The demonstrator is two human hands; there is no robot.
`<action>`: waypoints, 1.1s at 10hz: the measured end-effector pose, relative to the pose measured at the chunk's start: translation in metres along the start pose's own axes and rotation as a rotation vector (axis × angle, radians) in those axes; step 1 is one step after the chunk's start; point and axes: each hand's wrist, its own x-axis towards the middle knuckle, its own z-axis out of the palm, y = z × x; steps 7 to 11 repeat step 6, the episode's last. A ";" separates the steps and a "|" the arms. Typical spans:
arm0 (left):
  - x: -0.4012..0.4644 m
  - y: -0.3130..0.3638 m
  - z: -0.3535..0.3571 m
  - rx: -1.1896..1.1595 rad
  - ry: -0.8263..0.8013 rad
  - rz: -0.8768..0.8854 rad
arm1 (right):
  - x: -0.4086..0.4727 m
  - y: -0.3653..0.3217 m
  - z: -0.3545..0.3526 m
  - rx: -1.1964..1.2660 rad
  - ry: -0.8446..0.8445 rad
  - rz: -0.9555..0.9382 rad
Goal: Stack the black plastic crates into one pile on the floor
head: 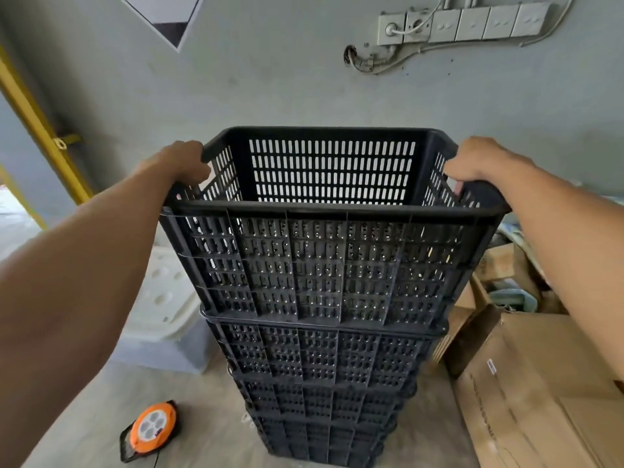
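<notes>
Grey concrete floor (209, 430); round orange cable reel (152, 430) near left, flat brown cardboard boxes (526, 383) right, grey wall (287, 79) beyond. Pile of black slotted plastic crates (320, 383) stands between them. Top black slotted plastic crate (320, 265) probably seated on pile. Left hand (182, 163) and right hand (479, 160) fingers curled closed over its side rims.

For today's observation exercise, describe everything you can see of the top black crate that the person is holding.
The top crate is black, apparently hard plastic, rectangular, with slotted, ribbed walls and a thick rolled rim. It looks empty and sits upright, nested on the pile of crates on the floor, near a grey wall. The left hand grips its left rim and the right hand its right rim.
</notes>
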 end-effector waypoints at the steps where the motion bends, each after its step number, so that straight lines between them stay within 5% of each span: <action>1: 0.001 0.000 -0.002 0.013 0.038 -0.004 | 0.005 0.001 -0.003 0.022 0.052 0.036; 5: -0.016 0.003 -0.012 -0.139 0.106 -0.026 | -0.030 -0.005 -0.001 0.256 0.161 0.165; 6: -0.026 -0.006 -0.024 -0.702 0.171 -0.182 | -0.048 0.009 -0.002 0.913 0.170 0.225; 11: -0.026 -0.006 -0.024 -0.702 0.171 -0.182 | -0.048 0.009 -0.002 0.913 0.170 0.225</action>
